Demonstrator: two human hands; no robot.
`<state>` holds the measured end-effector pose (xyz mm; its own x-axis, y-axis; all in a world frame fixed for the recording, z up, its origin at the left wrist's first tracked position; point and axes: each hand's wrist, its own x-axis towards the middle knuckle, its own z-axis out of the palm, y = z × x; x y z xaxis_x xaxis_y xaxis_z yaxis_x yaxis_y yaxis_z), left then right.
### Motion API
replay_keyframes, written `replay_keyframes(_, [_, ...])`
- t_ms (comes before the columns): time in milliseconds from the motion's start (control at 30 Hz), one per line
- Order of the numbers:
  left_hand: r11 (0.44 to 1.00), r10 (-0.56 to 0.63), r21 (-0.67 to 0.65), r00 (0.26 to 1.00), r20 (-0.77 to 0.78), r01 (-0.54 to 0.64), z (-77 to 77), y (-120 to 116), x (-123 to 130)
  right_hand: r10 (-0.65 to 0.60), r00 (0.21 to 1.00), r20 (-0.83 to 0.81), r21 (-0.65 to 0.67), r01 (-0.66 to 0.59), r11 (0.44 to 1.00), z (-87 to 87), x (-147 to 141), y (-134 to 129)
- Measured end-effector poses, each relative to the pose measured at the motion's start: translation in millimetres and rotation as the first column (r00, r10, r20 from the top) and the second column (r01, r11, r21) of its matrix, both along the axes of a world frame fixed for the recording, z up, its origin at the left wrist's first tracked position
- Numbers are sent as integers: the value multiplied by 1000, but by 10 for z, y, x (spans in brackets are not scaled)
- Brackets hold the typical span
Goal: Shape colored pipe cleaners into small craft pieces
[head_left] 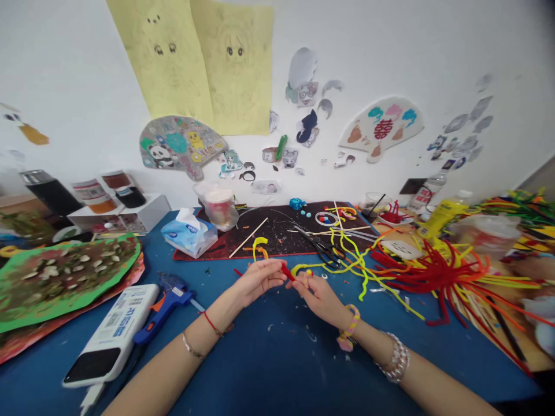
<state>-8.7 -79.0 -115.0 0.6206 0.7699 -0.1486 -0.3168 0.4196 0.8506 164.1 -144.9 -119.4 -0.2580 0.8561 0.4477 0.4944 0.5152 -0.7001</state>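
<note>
Between my two hands, above the blue tabletop, is a red pipe cleaner (288, 272). My left hand (259, 281) pinches its upper end between thumb and fingers. The fingers of my right hand (315, 292) are closed on its lower end. A red tip pokes out left of my left hand, but whether it is the same piece I cannot tell. Just behind my hands, a curled yellow pipe cleaner (259, 242) rises by the left fingers. Another yellow strand runs close to the right fingers. Scissors (325, 249) lie on the dark mat behind my right hand.
At left lie a blue glue gun (167, 309), a white power bank (113, 332) and a green leaf-covered board (73, 274). A tissue pack (189, 234) and lidded cup (219, 208) stand behind. Red pipe cleaners (433, 271) spread at right near a yellow bottle (446, 214).
</note>
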Motion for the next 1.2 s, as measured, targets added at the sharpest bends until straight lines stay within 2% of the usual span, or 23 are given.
replay_keyframes(100, [996,-85,33,996,36,84,-4,-25,-3,21,999,-25,-30,-22,999,19,-2,-13])
replay_keyframes(200, [991,-112,80,993,25,110,-7,-38,-6,40,999,-33,-46,-42,998,14,-4,-19])
replay_keyframes(467, [982,-32,182,997,-70,44,3,-49,39,-19,1000,2,57,19,998,-41,-15,-21])
replay_keyframes(533, [986,1,164,997,-82,13,1,-59,59,-47,999,24,85,45,995,-78,-12,-6])
replay_keyframes(733, [999,51,0,998,-45,-51,0,-119,124,-175,978,112,147,158,976,-188,9,49])
replay_keyframes(933, [994,106,1,990,-90,-106,-37,-114,160,-168,971,170,210,131,969,-180,-9,11])
replay_keyframes(1100, [993,62,-93,997,-41,-66,-15,-97,151,-153,965,214,220,105,970,-145,-12,-9])
replay_keyframes(1200, [996,22,-83,999,-24,-24,4,-94,124,-179,957,230,236,123,964,-161,15,13])
